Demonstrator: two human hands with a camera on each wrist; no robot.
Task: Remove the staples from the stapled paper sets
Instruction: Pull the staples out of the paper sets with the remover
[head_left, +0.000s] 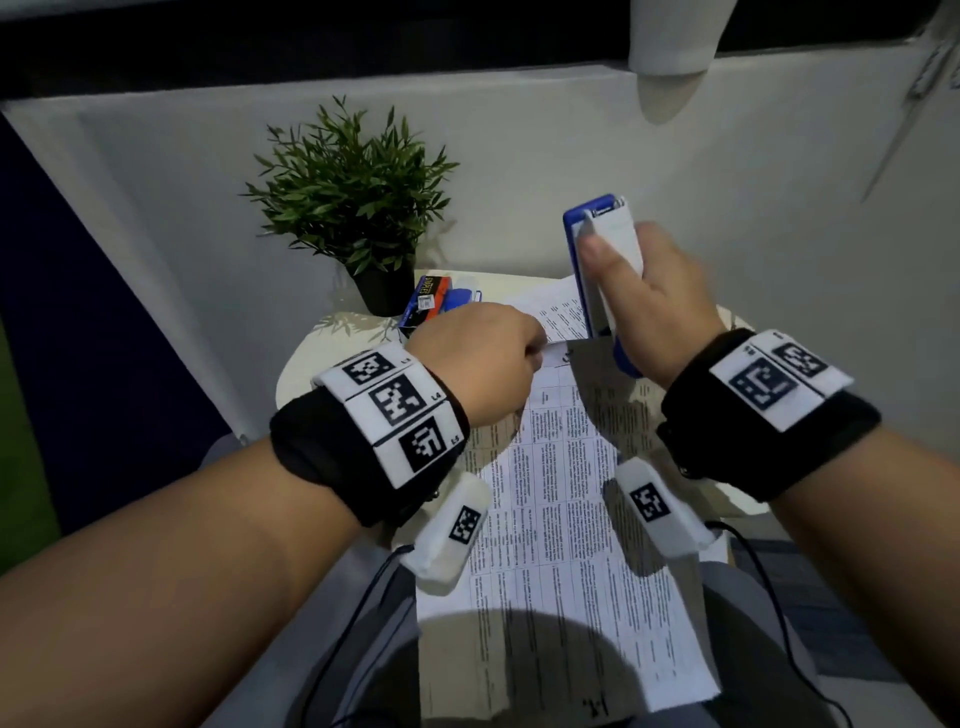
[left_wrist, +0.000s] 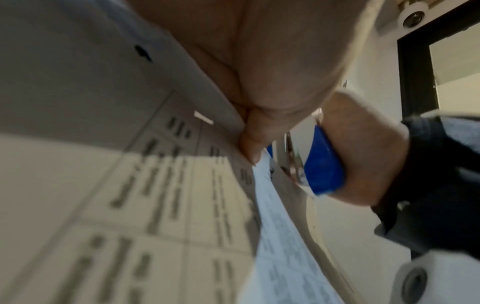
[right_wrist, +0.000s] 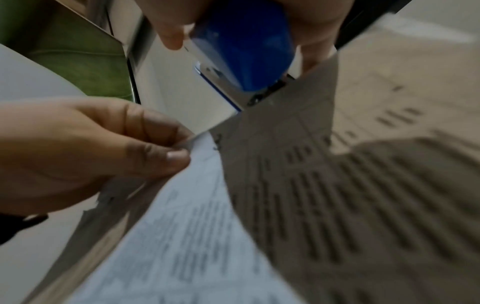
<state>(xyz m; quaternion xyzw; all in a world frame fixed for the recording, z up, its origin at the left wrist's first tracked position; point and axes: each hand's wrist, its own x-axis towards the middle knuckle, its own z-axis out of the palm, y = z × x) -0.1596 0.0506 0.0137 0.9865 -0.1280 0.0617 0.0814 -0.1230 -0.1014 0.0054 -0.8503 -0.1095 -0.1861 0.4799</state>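
Observation:
A printed paper set hangs from the small table's edge toward my lap. My left hand pinches its top corner between thumb and fingers. My right hand grips a blue and white stapler, held upright. Its lower metal end is pressed onto the top edge of the papers, just right of the pinched corner. In the left wrist view the stapler's blue end sits beside my left thumb. No staple shows clearly in the blurred wrist views.
A potted green plant stands at the back of the pale round table. A staple box and a blue object lie beside the pot. A white wall stands behind. Black cables run over my lap.

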